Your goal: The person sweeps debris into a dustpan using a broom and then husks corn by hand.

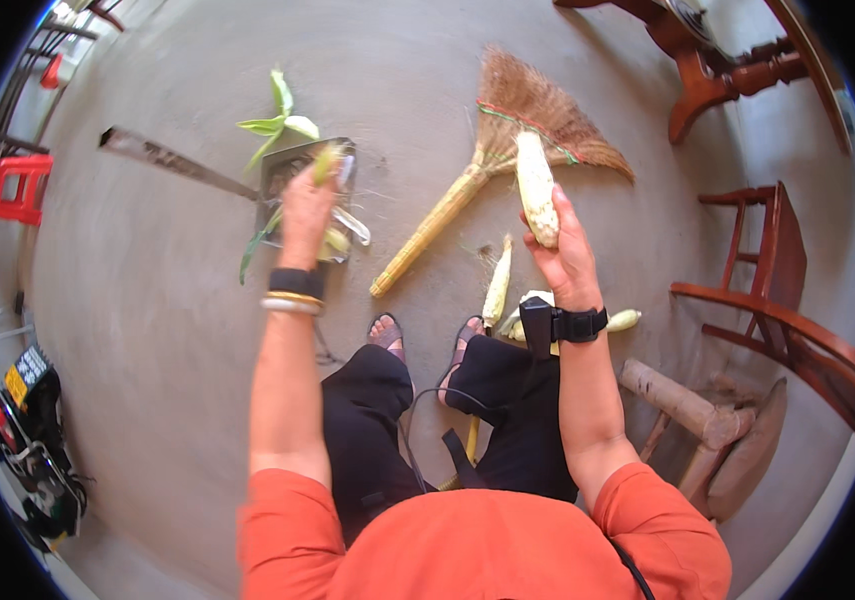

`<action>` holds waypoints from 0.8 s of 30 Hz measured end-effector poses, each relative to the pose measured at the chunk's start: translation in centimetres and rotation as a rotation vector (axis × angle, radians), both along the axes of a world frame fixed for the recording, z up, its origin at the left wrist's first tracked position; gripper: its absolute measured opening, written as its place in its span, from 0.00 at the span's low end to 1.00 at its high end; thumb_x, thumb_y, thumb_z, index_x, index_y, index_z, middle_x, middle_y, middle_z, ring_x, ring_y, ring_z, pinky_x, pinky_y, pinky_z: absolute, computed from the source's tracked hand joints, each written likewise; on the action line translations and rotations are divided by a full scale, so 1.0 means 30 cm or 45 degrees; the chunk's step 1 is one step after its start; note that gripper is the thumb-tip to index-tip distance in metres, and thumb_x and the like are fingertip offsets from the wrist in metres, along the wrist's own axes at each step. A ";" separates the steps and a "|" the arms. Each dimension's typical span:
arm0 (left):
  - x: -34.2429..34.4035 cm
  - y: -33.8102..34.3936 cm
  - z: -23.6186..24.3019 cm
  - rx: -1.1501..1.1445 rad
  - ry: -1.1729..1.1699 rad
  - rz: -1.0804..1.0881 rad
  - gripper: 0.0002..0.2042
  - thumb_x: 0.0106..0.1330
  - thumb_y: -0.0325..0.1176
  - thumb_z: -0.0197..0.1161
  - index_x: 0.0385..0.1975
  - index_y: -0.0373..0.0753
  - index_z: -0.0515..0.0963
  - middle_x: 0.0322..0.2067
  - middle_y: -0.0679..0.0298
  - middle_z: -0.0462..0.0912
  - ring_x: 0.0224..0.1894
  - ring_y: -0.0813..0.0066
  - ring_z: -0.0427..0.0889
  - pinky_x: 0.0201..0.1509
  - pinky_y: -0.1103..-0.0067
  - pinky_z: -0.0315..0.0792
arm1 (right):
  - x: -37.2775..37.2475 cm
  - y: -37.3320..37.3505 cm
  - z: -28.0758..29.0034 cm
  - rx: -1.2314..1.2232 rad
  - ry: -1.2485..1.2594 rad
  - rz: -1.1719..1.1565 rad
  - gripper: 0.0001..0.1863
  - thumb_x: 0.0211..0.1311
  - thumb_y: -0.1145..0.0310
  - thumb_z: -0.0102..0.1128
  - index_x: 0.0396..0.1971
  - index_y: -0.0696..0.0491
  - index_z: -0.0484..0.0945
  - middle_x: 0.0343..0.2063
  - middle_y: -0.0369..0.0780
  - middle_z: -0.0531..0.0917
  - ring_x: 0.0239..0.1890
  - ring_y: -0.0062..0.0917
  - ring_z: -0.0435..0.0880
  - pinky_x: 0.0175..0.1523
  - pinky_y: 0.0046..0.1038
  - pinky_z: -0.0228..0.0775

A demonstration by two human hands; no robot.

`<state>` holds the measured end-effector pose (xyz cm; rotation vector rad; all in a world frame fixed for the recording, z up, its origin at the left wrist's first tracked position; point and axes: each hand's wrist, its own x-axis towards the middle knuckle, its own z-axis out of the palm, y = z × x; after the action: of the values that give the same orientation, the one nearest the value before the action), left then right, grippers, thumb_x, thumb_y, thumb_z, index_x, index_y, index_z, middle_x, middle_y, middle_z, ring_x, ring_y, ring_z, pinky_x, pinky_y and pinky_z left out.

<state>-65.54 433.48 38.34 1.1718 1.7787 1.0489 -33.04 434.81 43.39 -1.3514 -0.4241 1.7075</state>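
Note:
Upright in my right hand (569,255) is a peeled ear of pale corn (534,185), gripped near its lower end. My left hand (305,205), blurred by motion, is over a grey dustpan (269,185) and has a yellow-green piece of corn husk (325,165) at its fingertips. Bits of husk and silk lie in and around the dustpan, partly covered by that hand. Green husk leaves (282,95) lie at its far edge. More peeled corn (497,285) is on the floor by my right foot, some of it behind my right wrist.
A straw broom (437,230) lies on the floor between my hands. The dustpan's long handle (177,160) points left. Wooden chairs (777,250) and a log stool (687,405) stand at right, a red plastic stool (19,190) at far left. A cable (409,440) hangs between my legs.

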 end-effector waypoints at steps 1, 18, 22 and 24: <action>-0.094 0.024 -0.051 -0.054 0.338 -0.017 0.20 0.61 0.49 0.58 0.35 0.35 0.76 0.27 0.63 0.76 0.29 0.69 0.73 0.33 0.72 0.68 | -0.016 0.004 0.015 0.046 0.000 0.007 0.16 0.63 0.53 0.52 0.43 0.47 0.73 0.32 0.30 0.80 0.33 0.15 0.78 0.31 0.20 0.66; 0.378 -0.095 0.228 -0.419 -1.016 -0.361 0.24 0.67 0.46 0.50 0.56 0.35 0.65 0.48 0.61 0.75 0.50 0.73 0.75 0.49 0.76 0.71 | -0.122 -0.027 0.042 0.013 0.486 0.435 0.21 0.67 0.54 0.45 0.50 0.55 0.69 0.43 0.36 0.78 0.42 0.19 0.79 0.42 0.22 0.73; 0.406 -0.148 0.288 -0.257 -1.050 -0.232 0.20 0.67 0.41 0.52 0.54 0.35 0.68 0.46 0.64 0.76 0.48 0.77 0.76 0.48 0.78 0.72 | -0.179 -0.068 0.084 0.115 0.552 0.467 0.22 0.66 0.55 0.46 0.50 0.57 0.68 0.44 0.37 0.77 0.44 0.17 0.77 0.49 0.20 0.69; 0.403 -0.173 0.299 -0.201 -1.064 -0.167 0.19 0.67 0.39 0.53 0.53 0.35 0.68 0.46 0.64 0.76 0.47 0.78 0.76 0.47 0.78 0.72 | -0.182 -0.075 0.094 0.144 0.428 0.526 0.22 0.66 0.54 0.48 0.49 0.58 0.69 0.43 0.37 0.77 0.44 0.17 0.77 0.49 0.21 0.69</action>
<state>-53.44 428.30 47.30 0.5954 1.0812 1.0782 -38.51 432.55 46.21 -0.9107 -0.6236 2.1674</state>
